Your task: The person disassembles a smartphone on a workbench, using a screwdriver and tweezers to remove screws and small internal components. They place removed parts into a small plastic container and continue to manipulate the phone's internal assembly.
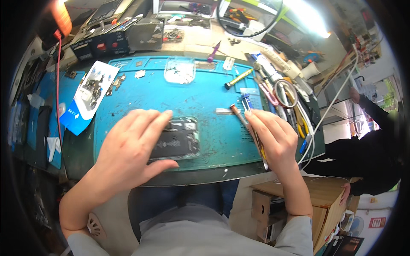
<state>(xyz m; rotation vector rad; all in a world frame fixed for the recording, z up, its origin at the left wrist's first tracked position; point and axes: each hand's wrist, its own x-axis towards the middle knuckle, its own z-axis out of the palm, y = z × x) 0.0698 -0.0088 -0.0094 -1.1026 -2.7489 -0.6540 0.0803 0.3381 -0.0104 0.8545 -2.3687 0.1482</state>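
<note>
On the blue work mat (213,136) lies an opened phone (176,143) with a black battery and inner parts showing. My left hand (134,143) spans its left part, fingertips at the far edge and thumb at the near edge; the hand covers that end of the phone. To the right, my right hand (275,136) is closed on metal tweezers (245,104), whose tips point away from me. A brown-handled screwdriver (240,115) lies alongside the tweezers, partly hidden by the fingers. Just beyond the right fingertips is a small blue item (247,99).
A clear tray (180,70) of small parts stands far on the mat, with a yellow-green screwdriver (239,78) to its right. Tools (282,85) crowd the right edge. A white-and-blue packet (91,94) lies left. Another person (367,141) is at the far right.
</note>
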